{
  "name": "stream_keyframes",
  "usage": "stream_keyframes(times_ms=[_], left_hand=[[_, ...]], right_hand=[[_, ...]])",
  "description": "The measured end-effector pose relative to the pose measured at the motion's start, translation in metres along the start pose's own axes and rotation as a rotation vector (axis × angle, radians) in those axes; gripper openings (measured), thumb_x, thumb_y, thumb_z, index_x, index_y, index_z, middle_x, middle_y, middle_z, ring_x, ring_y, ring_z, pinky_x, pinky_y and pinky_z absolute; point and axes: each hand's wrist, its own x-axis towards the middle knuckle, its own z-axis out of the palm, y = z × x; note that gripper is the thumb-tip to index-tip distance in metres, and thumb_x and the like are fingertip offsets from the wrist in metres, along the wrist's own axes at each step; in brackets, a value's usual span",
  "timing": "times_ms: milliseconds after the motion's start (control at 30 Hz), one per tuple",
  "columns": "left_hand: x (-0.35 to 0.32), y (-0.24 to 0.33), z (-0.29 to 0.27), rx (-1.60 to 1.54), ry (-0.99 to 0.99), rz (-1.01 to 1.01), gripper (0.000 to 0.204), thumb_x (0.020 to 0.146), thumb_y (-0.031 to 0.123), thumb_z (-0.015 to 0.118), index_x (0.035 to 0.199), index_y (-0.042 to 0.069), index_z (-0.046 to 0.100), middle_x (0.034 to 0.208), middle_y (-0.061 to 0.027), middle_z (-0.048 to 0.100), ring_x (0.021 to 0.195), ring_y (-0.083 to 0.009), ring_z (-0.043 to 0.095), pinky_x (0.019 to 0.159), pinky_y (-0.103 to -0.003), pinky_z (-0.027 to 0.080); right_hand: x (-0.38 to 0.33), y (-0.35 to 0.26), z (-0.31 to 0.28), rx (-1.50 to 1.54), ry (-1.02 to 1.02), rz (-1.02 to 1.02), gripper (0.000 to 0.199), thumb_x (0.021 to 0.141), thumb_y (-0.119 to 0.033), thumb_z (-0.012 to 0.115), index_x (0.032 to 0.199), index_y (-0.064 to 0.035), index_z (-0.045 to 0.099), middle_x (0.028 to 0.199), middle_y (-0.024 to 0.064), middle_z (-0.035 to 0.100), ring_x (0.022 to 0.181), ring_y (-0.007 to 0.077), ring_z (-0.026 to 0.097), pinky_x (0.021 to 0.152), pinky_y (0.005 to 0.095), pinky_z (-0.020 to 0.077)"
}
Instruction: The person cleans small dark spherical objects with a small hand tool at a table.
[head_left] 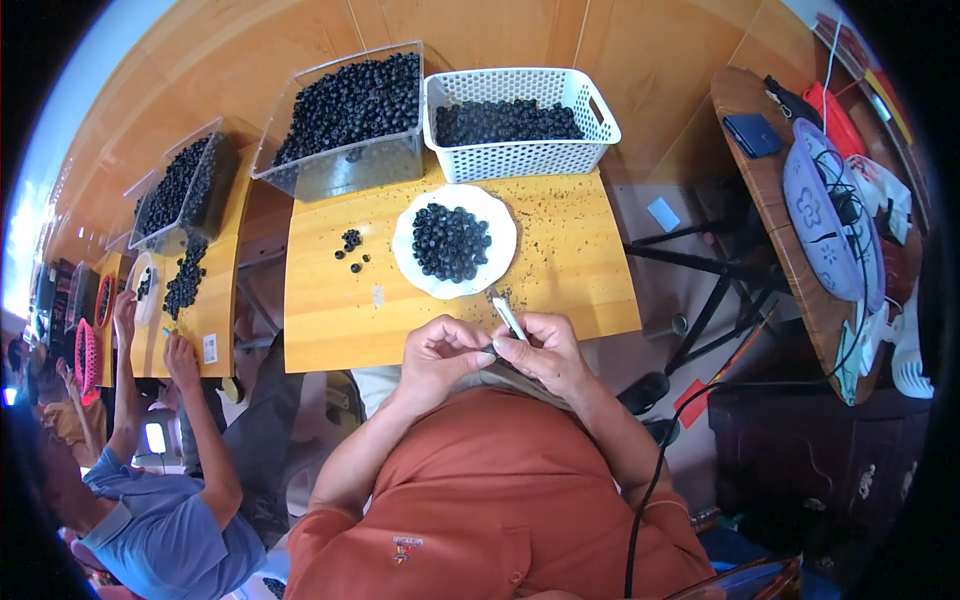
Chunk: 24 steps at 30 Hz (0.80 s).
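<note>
In front of my body, just off the table's near edge, my two hands meet at the fingertips. My right hand (548, 352) is closed round a slim white pen-like tool (508, 318), its end pointing up and away. My left hand (438, 358) is closed in a pinch, thumb against fingers. A small dark piece seems to sit at those fingertips, mostly hidden. Beyond the hands stands a white scalloped plate (407, 262), heaped in the middle with small dark round nut-like pieces (450, 242). Several loose dark pieces (350, 240) lie left of the plate.
At the table's (335, 325) back stand a clear bin (345, 175) and a white perforated basket (520, 158), both holding dark pieces. Crumbs dot the right side. A co-worker (165, 520) works at a left table. A side table (765, 200) and black cable (655, 470) are right.
</note>
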Motion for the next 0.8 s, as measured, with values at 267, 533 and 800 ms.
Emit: stream_keyframes(times_ms=[267, 533, 800], left_hand=[[-0.004, 0.004, -0.005, -0.056, -0.008, 0.017, 0.019, 0.082, -0.013, 0.069, 0.091, 0.0, 0.058, 0.099, -0.0121, 0.067, 0.09, -0.0153, 0.065, 0.083, -0.029, 0.054], [-0.008, 0.009, -0.011, -0.042, 0.026, 0.003, 0.019, 0.083, -0.01, 0.069, 0.089, 0.002, 0.056, 0.096, -0.0112, 0.067, 0.087, -0.0139, 0.065, 0.08, -0.028, 0.054], [-0.011, 0.014, -0.013, -0.034, 0.031, 0.049, 0.019, 0.084, -0.01, 0.069, 0.087, 0.002, 0.054, 0.096, -0.0121, 0.067, 0.088, -0.0145, 0.065, 0.079, -0.028, 0.055]], right_hand=[[-0.007, -0.004, 0.007, -0.134, 0.038, -0.025, 0.014, 0.091, -0.011, 0.069, 0.098, 0.0008, 0.069, 0.083, -0.0008, 0.065, 0.075, 0.0039, 0.055, 0.066, 0.0209, 0.0451], [-0.005, -0.007, 0.02, -0.215, 0.102, -0.125, 0.012, 0.09, -0.006, 0.068, 0.098, 0.0032, 0.068, 0.084, 0.0023, 0.068, 0.076, 0.006, 0.06, 0.067, 0.0229, 0.0494], [0.0, -0.007, 0.022, -0.288, 0.059, -0.172, 0.012, 0.09, -0.005, 0.067, 0.097, 0.0044, 0.068, 0.081, 0.0039, 0.068, 0.075, 0.0077, 0.062, 0.067, 0.0237, 0.0511]])
